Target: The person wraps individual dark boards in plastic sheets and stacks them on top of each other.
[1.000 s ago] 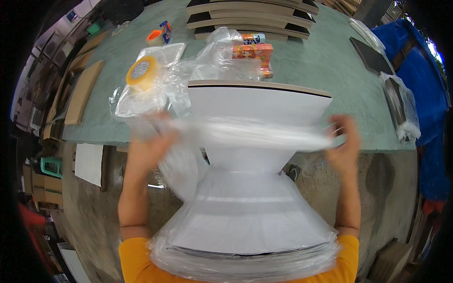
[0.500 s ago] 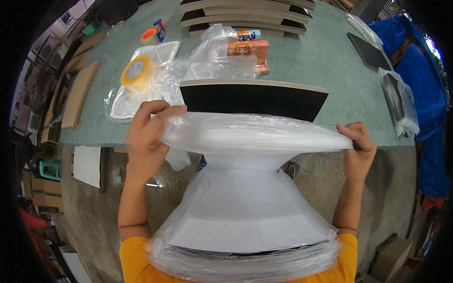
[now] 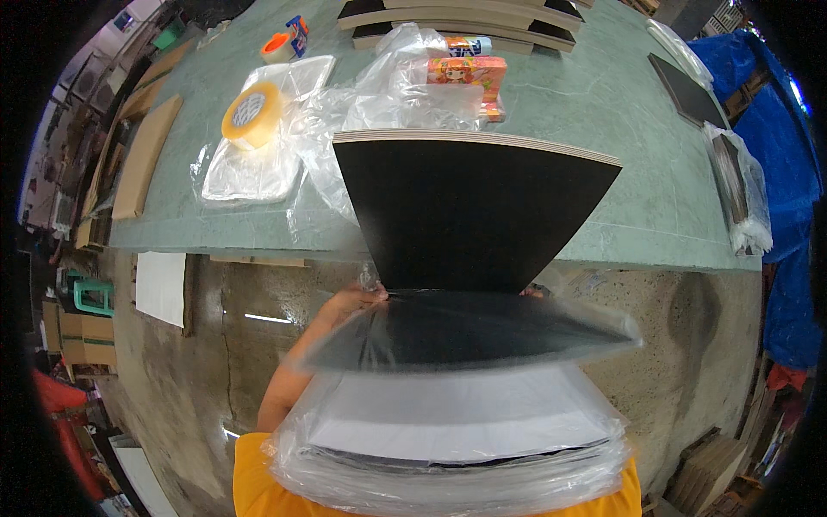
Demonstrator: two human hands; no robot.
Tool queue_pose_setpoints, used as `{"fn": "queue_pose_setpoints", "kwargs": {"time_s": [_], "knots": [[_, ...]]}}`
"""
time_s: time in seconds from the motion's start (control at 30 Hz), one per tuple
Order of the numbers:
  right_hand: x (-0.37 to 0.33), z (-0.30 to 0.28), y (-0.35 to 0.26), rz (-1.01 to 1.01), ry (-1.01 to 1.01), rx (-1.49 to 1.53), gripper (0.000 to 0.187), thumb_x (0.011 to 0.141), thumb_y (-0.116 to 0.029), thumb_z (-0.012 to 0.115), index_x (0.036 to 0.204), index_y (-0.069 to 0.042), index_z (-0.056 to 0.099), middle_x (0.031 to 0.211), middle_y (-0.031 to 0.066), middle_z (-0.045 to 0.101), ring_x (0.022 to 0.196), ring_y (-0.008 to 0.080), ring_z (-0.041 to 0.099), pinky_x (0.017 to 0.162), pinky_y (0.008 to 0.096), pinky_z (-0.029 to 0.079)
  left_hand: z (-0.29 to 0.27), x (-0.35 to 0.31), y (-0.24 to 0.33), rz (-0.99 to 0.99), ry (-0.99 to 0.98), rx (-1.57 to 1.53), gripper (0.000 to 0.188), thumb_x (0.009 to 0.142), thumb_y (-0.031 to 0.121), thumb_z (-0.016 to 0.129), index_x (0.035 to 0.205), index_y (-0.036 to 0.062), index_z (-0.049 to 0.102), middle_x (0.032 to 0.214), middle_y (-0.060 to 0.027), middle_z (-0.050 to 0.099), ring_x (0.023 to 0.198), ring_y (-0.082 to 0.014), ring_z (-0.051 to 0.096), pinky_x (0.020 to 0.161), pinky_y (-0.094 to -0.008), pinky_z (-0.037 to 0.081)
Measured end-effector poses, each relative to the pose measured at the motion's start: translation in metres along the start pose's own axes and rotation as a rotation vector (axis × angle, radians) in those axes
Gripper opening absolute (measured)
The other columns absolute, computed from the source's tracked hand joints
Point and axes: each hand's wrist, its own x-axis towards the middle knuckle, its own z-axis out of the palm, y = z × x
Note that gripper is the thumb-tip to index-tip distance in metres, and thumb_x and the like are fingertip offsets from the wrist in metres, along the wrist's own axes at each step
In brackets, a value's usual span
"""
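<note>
A thin stack of black boards [image 3: 474, 202] stands upright in front of me, tilted, its pale layered edge at the top. Around its lower part flares a clear plastic bag [image 3: 469, 336], through which the black face shows. My left hand [image 3: 357, 299] is closed at the bag's upper left edge, thumb beside the boards. Only a fingertip or two of my right hand [image 3: 536, 291] shows beyond the right edge of the boards; the rest is hidden. Against my chest rests a white, plastic-wrapped bundle [image 3: 448, 422] with crumpled film at its bottom.
On the green table [image 3: 603, 112] lie a wide roll of clear tape [image 3: 251, 116], flat plastic bags [image 3: 245, 177], an orange tape roll [image 3: 276, 47] and a pink box [image 3: 465, 76]. Stacked dark boards [image 3: 465, 30] sit at the back. A wrapped board [image 3: 736, 185] lies at right.
Both hands have come down and inward from the bunched bag mouth, and the film now sits lower. More of the black boards' face is exposed. My right hand has gone mostly behind the boards.
</note>
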Motion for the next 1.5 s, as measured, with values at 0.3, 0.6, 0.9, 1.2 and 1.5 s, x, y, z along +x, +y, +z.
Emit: {"fn": "queue_pose_setpoints", "kwargs": {"time_s": [0.3, 0.6, 0.9, 1.2, 1.5], "knots": [[-0.125, -0.055, -0.178, -0.871, -1.018, 0.175, 0.043, 0.084, -0.036, 0.045, 0.103, 0.002, 0.053, 0.108, 0.0196, 0.05, 0.103, 0.0294, 0.048, 0.086, 0.0397, 0.036, 0.099, -0.14, 0.18, 0.582, -0.695, 0.815, 0.024, 0.078, 0.018, 0.055, 0.097, 0.0044, 0.055, 0.091, -0.0141, 0.056, 0.084, -0.0268, 0.055, 0.07, -0.0338, 0.043], [-0.033, 0.025, -0.077, -0.218, -0.696, -0.635, 0.065, 0.08, -0.053, 0.042, 0.117, 0.0, 0.042, 0.122, 0.0212, 0.04, 0.115, 0.0313, 0.037, 0.096, 0.0371, 0.028, 0.082, -0.009, 0.058, 0.158, -0.166, 1.202, 0.045, 0.086, 0.043, 0.037, 0.101, 0.0039, 0.053, 0.099, -0.0185, 0.054, 0.092, -0.0336, 0.051, 0.079, -0.0406, 0.04], [-0.079, 0.018, -0.225, -0.504, -0.358, 0.313, 0.012, 0.076, -0.01, 0.06, 0.083, -0.001, 0.057, 0.068, -0.0004, 0.056, 0.056, 0.0055, 0.05, 0.051, 0.0191, 0.041, 0.145, -0.056, 0.189, 0.72, -0.132, 0.338, 0.053, 0.077, 0.039, 0.056, 0.112, 0.0011, 0.045, 0.104, -0.011, 0.052, 0.094, -0.0167, 0.05, 0.08, -0.029, 0.039], [-0.077, 0.016, -0.211, -0.534, -0.337, 0.345, 0.015, 0.072, -0.006, 0.062, 0.085, 0.001, 0.056, 0.074, 0.0042, 0.059, 0.063, 0.0103, 0.055, 0.06, 0.0231, 0.045, 0.138, -0.06, 0.185, 0.713, -0.322, 0.237, 0.065, 0.08, 0.053, 0.045, 0.12, 0.0022, 0.039, 0.108, -0.0076, 0.049, 0.095, -0.0133, 0.046, 0.082, -0.0258, 0.036], [-0.075, 0.012, -0.221, -0.224, -0.582, 1.209, 0.035, 0.089, -0.028, 0.037, 0.111, -0.002, 0.043, 0.1, 0.0122, 0.055, 0.089, 0.0211, 0.056, 0.077, 0.0313, 0.046, 0.154, -0.069, 0.197, 0.777, -0.023, 0.415, 0.04, 0.076, 0.012, 0.06, 0.112, 0.0012, 0.047, 0.11, -0.0077, 0.049, 0.102, -0.0132, 0.044, 0.088, -0.0258, 0.033]]}}
